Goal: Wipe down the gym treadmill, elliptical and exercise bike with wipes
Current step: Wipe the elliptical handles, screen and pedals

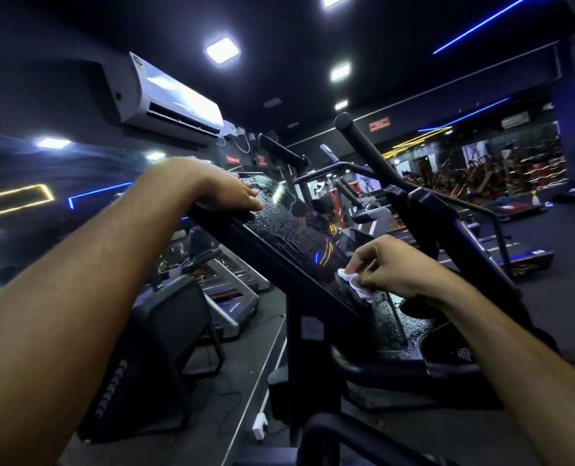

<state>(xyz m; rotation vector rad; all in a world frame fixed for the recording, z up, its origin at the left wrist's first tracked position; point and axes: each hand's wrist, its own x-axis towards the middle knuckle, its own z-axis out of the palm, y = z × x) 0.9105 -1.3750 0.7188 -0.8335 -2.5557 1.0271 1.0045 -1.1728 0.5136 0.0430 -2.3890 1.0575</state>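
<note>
Dim gym, 1 wet console (pixel 289 230), L hand (pixel 225 190) flat on top, R hand (pixel 390 267) grip pinching 1 wipe (pixel 353 280)

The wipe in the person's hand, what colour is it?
White. The wipe shows in the head view, pinched by the right hand against the black console.

A glossy black console panel (pixel 299 243), beaded with wet droplets, mirrors the lights; against its lower end lies a crumpled white cloth-like wipe (pixel 353 280), while above it slants a matt black handlebar (pixel 366 146).
</note>
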